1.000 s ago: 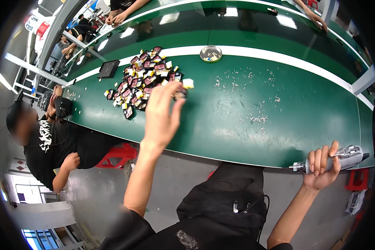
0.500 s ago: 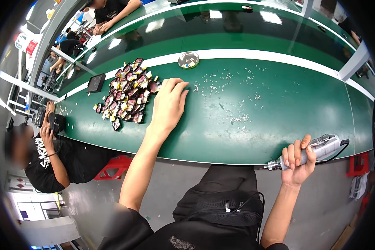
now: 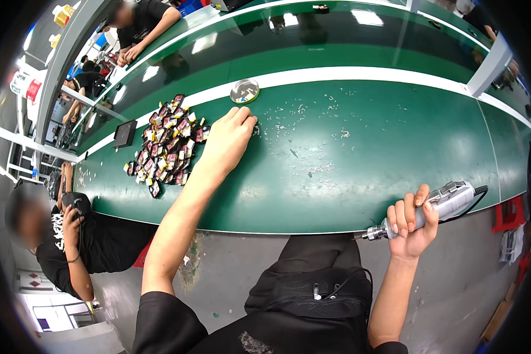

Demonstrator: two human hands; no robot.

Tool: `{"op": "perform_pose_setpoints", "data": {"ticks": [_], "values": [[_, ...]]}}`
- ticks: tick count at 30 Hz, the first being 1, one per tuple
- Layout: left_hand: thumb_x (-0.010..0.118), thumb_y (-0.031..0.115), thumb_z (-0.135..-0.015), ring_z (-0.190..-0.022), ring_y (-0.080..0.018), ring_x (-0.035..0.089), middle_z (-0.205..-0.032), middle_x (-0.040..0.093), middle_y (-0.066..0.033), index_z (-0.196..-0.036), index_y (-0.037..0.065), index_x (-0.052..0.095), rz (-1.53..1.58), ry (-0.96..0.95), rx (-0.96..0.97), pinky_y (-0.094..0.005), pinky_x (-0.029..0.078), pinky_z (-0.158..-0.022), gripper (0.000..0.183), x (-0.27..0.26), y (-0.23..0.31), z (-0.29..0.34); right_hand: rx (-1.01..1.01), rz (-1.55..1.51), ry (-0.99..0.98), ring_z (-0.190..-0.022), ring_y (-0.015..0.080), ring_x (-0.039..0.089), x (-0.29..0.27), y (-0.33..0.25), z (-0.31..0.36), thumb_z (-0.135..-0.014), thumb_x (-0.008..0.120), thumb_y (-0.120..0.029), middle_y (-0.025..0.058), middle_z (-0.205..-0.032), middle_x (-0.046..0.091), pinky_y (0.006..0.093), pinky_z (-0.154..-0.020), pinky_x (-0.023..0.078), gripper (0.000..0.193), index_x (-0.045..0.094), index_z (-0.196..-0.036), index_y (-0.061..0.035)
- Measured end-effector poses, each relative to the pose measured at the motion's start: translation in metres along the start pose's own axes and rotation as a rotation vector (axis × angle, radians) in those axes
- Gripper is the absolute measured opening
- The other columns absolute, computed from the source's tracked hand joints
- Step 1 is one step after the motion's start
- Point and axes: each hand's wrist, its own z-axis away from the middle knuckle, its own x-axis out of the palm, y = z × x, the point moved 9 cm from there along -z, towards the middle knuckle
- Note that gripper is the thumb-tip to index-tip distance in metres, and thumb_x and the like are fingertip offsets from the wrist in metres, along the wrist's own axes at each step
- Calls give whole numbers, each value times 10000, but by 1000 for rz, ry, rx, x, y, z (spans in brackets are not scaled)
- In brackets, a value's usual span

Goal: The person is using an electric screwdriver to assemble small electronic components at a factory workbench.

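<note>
My left hand (image 3: 228, 140) reaches over the green table (image 3: 395, 165) with its fingers curled together. Its fingertips are down by the edge of some scattered small white bits (image 3: 277, 125); whatever they pinch, if anything, is hidden. To the left of that hand lies a heap of small black parts (image 3: 166, 144) with pinkish, white and yellow patches. My right hand (image 3: 412, 227) wraps round a silver-grey powered rotary tool (image 3: 451, 199) at the table's near edge. The tool's chuck and thin bit point left, and a black cord leaves its rear.
A round shallow dish (image 3: 244, 91) with small pieces stands beyond my left hand. A black tray (image 3: 124, 134) sits past the heap. More white bits (image 3: 320, 169) dot the middle. A co-worker (image 3: 59, 236) sits at the left; another person (image 3: 138, 29) works across the table.
The view has shifted, so the table things sit further left. My left hand has moved slightly right relative to the heap, its fingers more curled. My right hand still holds the rotary tool.
</note>
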Motion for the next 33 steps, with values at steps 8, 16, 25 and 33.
{"op": "perform_pose_setpoints", "data": {"ticks": [8, 16, 25, 33], "values": [[619, 25, -788, -830, -255, 590, -858, 572, -80, -857, 14, 605, 37, -4, 27, -355, 513, -692, 72, 5, -5, -2, 4, -13, 8, -394, 107, 362, -4, 0, 1, -901, 458, -180, 5, -517, 367, 273, -446, 351, 124, 423, -878, -63], [618, 21, -803, -760, -312, 558, -778, 538, -136, -833, -2, 507, 374, 107, -315, -394, 459, -674, 117, -10, -18, 20, 9, -20, -2, -392, 108, 349, -2, 0, 2, -898, 445, -169, 5, -521, 369, 276, -444, 351, 111, 434, -872, -62], [450, 38, -957, -655, -85, 481, -767, 556, -63, -835, -11, 491, 1549, 125, -487, -220, 400, -585, 138, -25, 122, 67, -86, 24, 76, -426, 103, 347, -6, -6, 3, -901, 463, -183, -2, -521, 354, 274, -475, 359, 129, 470, -888, -55], [493, 128, -975, -677, -107, 538, -809, 574, -89, -890, -10, 523, 2256, 70, -548, -229, 440, -559, 165, -11, 188, 87, -204, -124, 25, -400, 96, 367, 58, -23, 30, -933, 421, -237, -16, -519, 390, 273, -464, 375, 168, 493, -917, -86]]}}
